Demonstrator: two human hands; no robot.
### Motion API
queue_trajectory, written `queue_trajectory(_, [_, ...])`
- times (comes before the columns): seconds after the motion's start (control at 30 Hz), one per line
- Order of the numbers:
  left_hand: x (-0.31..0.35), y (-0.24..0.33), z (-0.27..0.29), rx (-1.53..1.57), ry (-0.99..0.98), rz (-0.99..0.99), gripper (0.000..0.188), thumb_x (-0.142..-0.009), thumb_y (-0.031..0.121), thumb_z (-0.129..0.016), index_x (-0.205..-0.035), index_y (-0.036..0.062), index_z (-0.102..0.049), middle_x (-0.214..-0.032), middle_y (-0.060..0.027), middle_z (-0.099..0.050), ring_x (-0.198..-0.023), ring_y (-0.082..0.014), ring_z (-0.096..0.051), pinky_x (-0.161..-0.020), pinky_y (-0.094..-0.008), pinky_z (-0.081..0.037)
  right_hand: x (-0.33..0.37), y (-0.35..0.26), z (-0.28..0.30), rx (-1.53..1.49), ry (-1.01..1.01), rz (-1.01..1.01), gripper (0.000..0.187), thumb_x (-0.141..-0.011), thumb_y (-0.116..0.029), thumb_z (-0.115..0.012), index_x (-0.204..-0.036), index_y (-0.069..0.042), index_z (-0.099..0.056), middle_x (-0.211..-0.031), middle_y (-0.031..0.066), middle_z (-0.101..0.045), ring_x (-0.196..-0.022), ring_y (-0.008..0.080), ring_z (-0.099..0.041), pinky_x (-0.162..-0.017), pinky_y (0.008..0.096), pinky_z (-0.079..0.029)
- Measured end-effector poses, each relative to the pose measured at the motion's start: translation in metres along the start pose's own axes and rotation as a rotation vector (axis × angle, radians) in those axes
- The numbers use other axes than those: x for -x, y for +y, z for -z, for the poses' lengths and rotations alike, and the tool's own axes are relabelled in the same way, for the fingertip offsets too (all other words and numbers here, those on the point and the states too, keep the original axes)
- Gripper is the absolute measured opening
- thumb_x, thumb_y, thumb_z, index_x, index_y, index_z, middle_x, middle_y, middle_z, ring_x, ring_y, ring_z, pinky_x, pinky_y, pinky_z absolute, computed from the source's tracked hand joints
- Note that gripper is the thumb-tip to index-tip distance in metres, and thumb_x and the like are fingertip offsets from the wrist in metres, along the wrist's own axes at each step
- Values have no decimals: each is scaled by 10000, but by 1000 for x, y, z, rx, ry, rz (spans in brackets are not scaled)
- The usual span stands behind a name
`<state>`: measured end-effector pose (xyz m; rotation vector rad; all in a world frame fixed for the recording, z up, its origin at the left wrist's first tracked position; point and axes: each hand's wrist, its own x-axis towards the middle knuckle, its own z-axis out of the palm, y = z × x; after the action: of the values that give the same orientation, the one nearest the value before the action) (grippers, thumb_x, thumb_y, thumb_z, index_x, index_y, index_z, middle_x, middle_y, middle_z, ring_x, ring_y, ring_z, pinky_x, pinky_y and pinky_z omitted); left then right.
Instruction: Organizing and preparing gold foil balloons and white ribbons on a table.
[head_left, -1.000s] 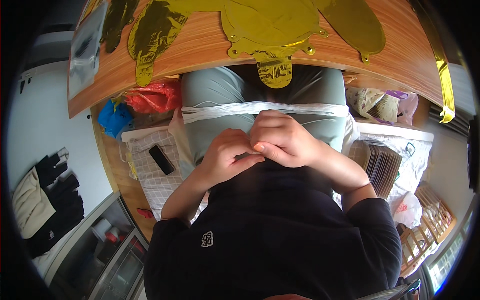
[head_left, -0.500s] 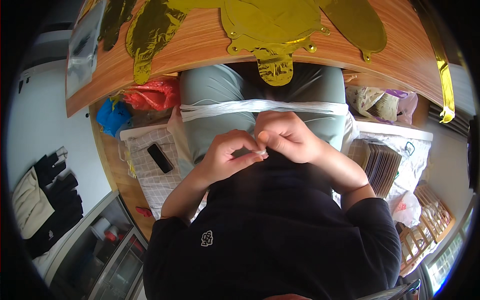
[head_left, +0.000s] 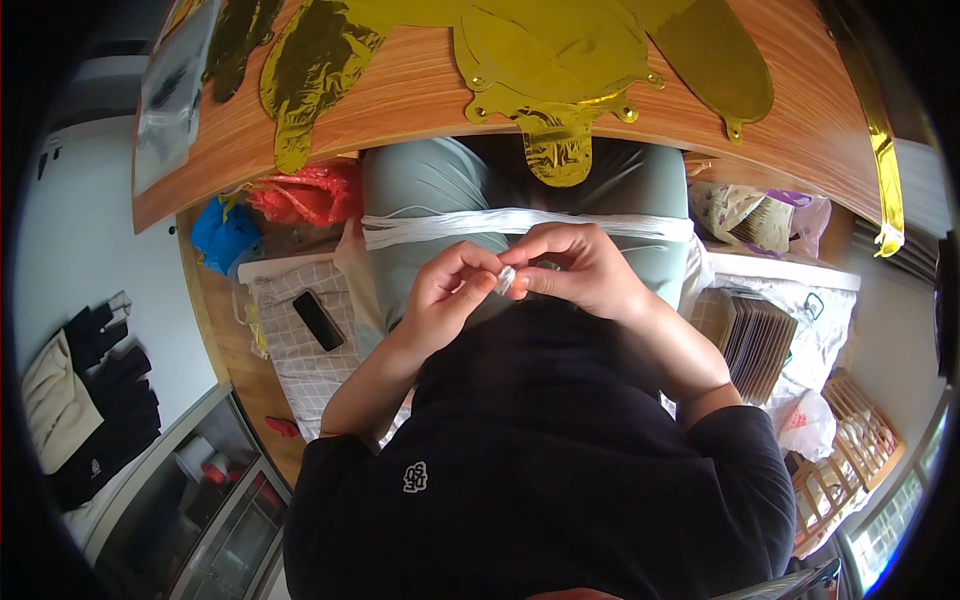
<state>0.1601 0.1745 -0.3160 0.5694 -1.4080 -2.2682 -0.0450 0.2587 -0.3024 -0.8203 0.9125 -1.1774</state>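
Note:
Close together above my lap, both hands work on a small white bit of string-like material [head_left: 506, 279]. The thumb and fingers of my left hand [head_left: 448, 297] pinch its one side. At its other side, the thumb and fingertips of my right hand [head_left: 585, 270] are pressed together on it. A bundle of white strands [head_left: 540, 221] is stretched across my thighs, just beyond the hands. Whether the small white bit joins that bundle cannot be seen. Flat gold foil balloons [head_left: 560, 60] lie on the wooden table ahead, with one foil tab [head_left: 558, 160] hanging over its edge.
The wooden table [head_left: 400, 90] curves across the front. A black phone [head_left: 318, 321] rests on a checked cloth at left, below red [head_left: 315, 195] and blue plastic bags [head_left: 222, 235]. Stacked brown cards [head_left: 760, 345] and a wooden rack [head_left: 850, 460] are at right.
My right hand has opened out from a curled shape and turned its fingertips toward the left hand. More of the small white bit shows between them now. The view has shifted slightly.

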Motion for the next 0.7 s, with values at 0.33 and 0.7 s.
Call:
queue_trajectory(0.33, [0,-1,9,73,4,-92,230,-996,87,-536,-1209,0,-528,-1104,-97,-645,-1003,-176,-621,-920,-320,-484,-7,-19,-8,-4,130,-60,82,-891,-23,-700,-955,20,-671,-931,42,-640,-820,102,-614,-738,230,-494])
queue_trajectory(0.7, [-9,-13,30,-120,33,-1,131,-958,88,-545,-1075,32,-563,-970,-48,-598,-902,-135,-557,-836,-284,-440,-1,-224,23,1406,460,758,139,-709,17,-759,-794,-63,-685,-827,44,-678,-805,207,-636,-691,316,-476])
